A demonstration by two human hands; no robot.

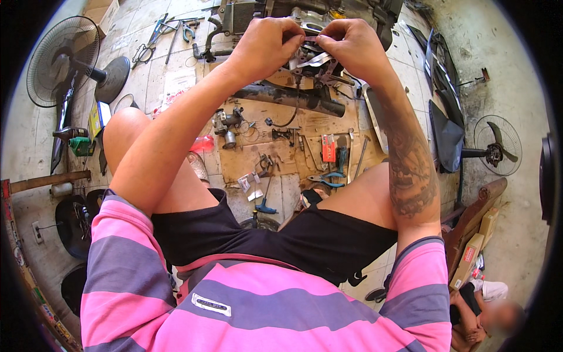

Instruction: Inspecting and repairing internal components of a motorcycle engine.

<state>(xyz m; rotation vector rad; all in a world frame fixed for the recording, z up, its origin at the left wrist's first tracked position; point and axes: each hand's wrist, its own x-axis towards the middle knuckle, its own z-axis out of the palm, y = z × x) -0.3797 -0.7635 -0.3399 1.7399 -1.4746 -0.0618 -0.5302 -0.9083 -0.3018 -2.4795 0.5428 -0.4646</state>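
Both of my hands are raised at a partly dismantled engine (316, 61), at the top of the view. My left hand (270, 47) is closed in a pinch, thumb against fingers, at the left of a round metal opening (312, 27). Opposite it, my right hand (352, 48) pinches in the same way. What lies between the fingertips is small and thin, and I cannot make out its kind. A shiny metal piece (316, 60) sits just below the fingertips. A dark tube (293, 100) lies in front of the engine.
Oily cardboard (252, 158) under the engine carries a carburetor-like part (229, 124), a red packet (328, 148) and blue-handled pliers (331, 177). A fan (64, 61) stands left, another fan (497, 145) right. Dark panels (447, 132) lean at the right; a person (478, 311) sits lower right.
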